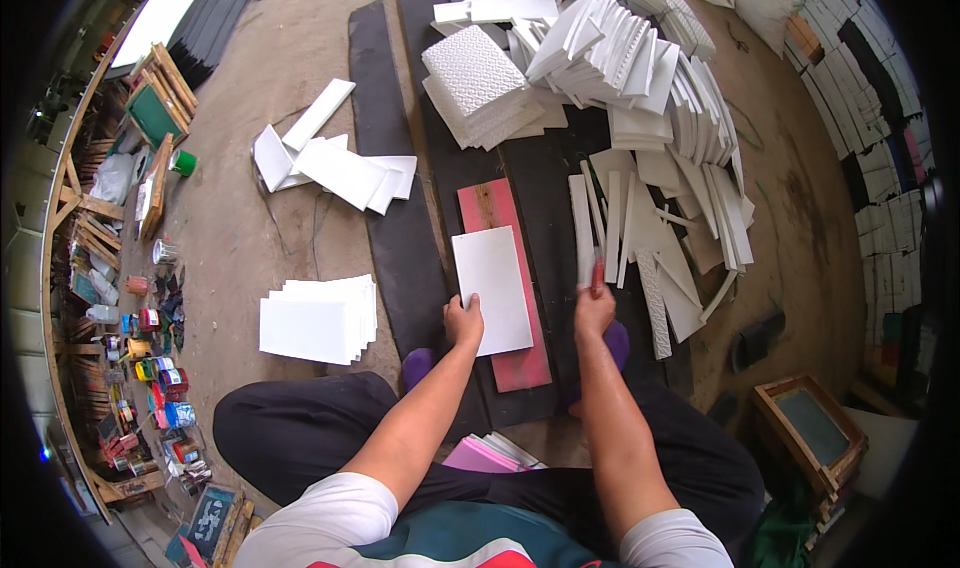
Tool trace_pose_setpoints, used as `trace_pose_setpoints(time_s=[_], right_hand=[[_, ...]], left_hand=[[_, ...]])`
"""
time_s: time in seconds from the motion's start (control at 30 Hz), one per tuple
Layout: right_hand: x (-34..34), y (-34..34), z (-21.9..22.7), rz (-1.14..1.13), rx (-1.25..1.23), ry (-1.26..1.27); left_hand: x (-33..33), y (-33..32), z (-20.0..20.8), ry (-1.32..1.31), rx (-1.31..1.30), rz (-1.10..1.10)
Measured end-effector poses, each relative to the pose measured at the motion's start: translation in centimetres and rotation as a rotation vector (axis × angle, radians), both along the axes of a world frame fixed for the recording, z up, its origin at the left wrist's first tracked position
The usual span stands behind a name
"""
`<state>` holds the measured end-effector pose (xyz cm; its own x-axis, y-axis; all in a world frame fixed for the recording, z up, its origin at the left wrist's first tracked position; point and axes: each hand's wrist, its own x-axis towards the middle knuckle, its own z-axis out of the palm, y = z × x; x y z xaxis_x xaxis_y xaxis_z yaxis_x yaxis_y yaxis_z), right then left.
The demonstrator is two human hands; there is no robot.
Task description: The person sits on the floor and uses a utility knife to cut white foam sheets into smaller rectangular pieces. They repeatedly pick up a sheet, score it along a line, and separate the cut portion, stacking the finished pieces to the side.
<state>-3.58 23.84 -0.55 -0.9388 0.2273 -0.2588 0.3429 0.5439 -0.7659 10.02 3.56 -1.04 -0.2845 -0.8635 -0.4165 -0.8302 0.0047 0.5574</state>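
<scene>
A white rectangular foam sheet [492, 288] lies on a red-pink board [520, 363] in front of me. My left hand [463, 321] grips the sheet at its left edge, thumb on top; the fingers underneath are partly hidden. To the right of the board, my right hand [595, 308] is closed around a slim red-orange tool [598, 272], apart from the sheet. The tool's tip is too small to make out. Narrow white strips [580, 218] lie just beyond that hand.
Black mats [385, 168] run away from me beneath the board. Textured white sheets [475, 73] are piled at the far end, with offcuts [665, 258] on the right. A neat white stack [305, 328] and loose white pieces [340, 173] lie left. Paint cans [170, 378] line the far left.
</scene>
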Motion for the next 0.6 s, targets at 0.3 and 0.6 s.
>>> trace_pose_setpoints(time_s=[0.3, 0.6], right_hand=[[6.8, -4.8, -0.4, 0.328, 0.066, -0.025], [8.6, -6.9, 0.7, 0.340, -0.198, -0.232]], left_hand=[[2.1, -0.6, 1.9, 0.404, 0.456, 0.128], [4.3, -2.7, 4.1, 0.925, 0.910, 0.312]])
